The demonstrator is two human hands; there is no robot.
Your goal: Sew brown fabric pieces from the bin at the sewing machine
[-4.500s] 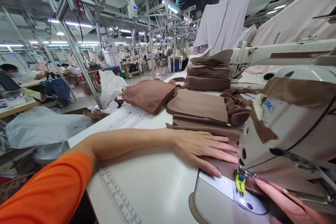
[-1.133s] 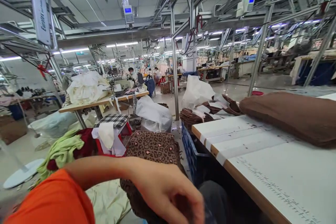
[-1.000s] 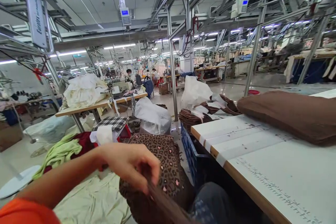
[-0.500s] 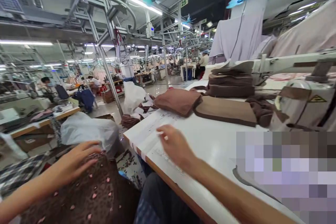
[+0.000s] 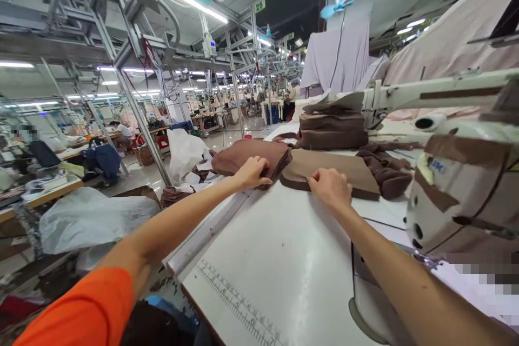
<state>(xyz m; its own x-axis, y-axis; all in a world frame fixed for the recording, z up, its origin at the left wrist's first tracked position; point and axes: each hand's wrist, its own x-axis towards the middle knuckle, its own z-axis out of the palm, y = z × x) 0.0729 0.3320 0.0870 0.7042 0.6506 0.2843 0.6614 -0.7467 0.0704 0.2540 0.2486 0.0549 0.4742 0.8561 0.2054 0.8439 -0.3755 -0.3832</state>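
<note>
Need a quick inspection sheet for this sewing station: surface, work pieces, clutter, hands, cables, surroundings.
Surface: white table, printed ruler along the near edge.
Work pieces: fuzzy brown stack; flat brown stack beside it.
Clutter: tall folded pile behind; loose brown scraps; sewing machine at right.
Hands: left hand grips the fuzzy stack's edge; right hand pinches the flat stack's near edge.
Cables: nothing seen on the table.
Surroundings: white plastic bags on the floor, other stations, overhead rails.

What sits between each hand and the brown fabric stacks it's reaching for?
Nothing visible. The left hand already touches the fuzzy brown stack, and the right hand rests on the edge of the flat brown stack.
</note>
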